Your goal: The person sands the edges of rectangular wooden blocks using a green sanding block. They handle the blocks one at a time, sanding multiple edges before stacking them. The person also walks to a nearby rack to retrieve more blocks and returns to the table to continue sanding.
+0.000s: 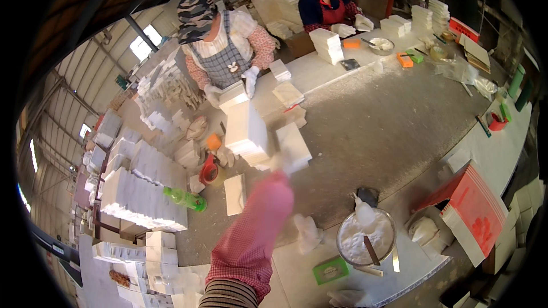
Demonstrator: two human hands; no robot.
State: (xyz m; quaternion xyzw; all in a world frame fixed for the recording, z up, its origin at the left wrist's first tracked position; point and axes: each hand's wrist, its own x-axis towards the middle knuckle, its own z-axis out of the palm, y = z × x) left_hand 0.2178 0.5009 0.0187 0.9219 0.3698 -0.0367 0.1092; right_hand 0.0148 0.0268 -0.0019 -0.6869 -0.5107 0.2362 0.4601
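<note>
A single arm of mine, in a pink checked sleeve over a striped cuff, reaches up from the lower edge; by its slant I take it for the left. At its far end my left hand (280, 162) is smeared by motion, and its fingers cannot be made out. It is over the white tiles (293, 142) lying on the table, just right of a tall tile stack (245, 128). Whether it touches them is unclear. One more tile (234, 194) lies left of the sleeve. My right hand is not in view.
Across the table, a person in a camouflage cap (197, 17) handles tiles with gloved hands; another sits farther back. A bowl of white paste (365, 236), a green box (330, 271) and a red-and-white carton (471, 211) stand near right. A green bottle (185, 199) lies left.
</note>
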